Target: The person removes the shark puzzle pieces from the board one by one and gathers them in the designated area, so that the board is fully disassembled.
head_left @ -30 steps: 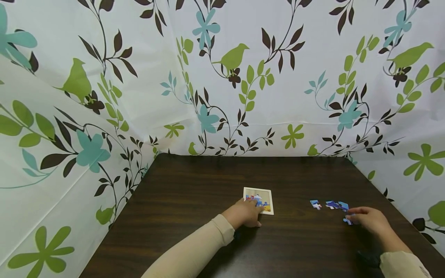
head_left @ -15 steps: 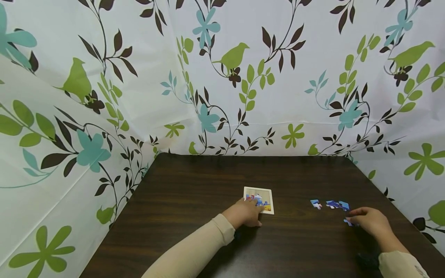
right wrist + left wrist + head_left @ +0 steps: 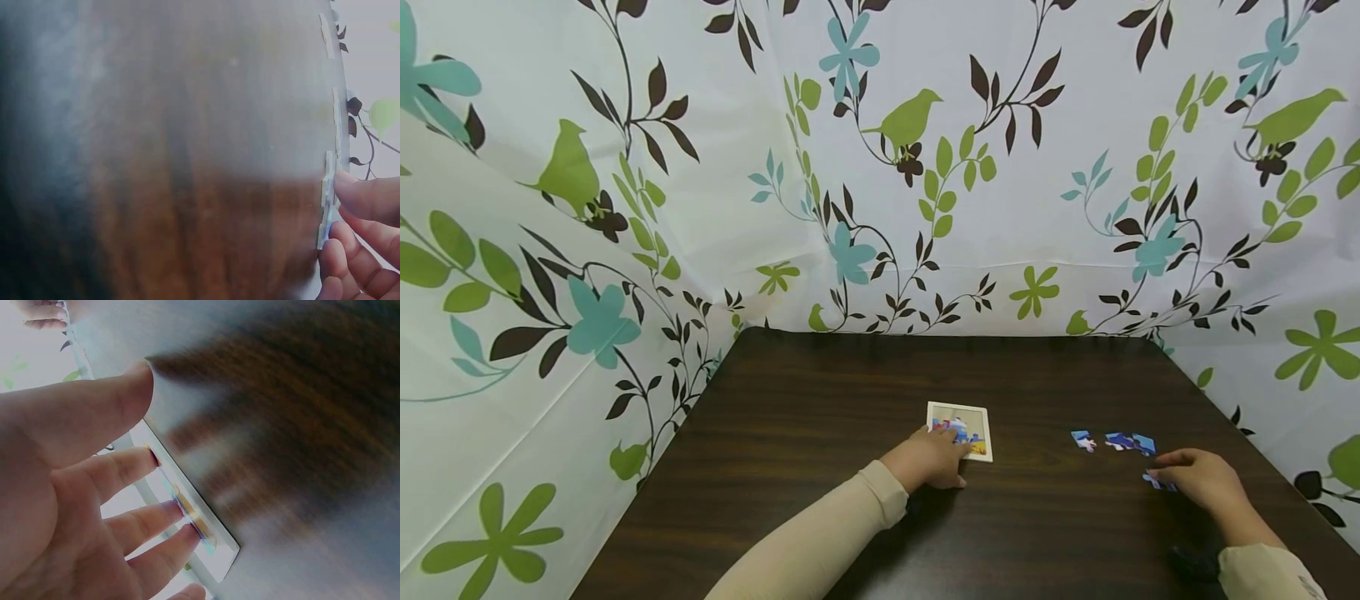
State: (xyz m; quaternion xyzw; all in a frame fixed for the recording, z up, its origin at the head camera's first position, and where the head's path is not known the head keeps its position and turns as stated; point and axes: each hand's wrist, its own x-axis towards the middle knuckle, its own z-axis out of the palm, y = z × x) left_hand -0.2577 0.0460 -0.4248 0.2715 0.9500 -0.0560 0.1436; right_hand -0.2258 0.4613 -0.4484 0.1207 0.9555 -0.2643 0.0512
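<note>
My left hand [image 3: 928,458] lies with extended fingers over the near-left part of a small jigsaw puzzle tray [image 3: 974,416]. In the left wrist view its fingertips [image 3: 190,532] touch the tray near the pale rim [image 3: 222,565], thumb held apart. Blue, red and yellow pieces fill the tray's lower part; bare backing shows at the top. On the right, my right hand [image 3: 1210,479] pinches a blue puzzle piece [image 3: 1154,480] at the tabletop, thumb and curled fingers at its edge. The right wrist view shows this piece [image 3: 327,181] edge-on; the hand partly covers it.
Beyond the right hand lie more loose puzzle pieces: one blue and pink piece [image 3: 1083,441] and two close together, a purple-blue piece [image 3: 1118,442] and a blue piece [image 3: 1144,444]. A patterned curtain [image 3: 715,208] borders the dark wooden table [image 3: 790,417] at the back and sides.
The right hand's fingertips have dropped slightly nearer, over the closest puzzle piece, now seen apart from the piece behind it. The left hand stays on the tray.
</note>
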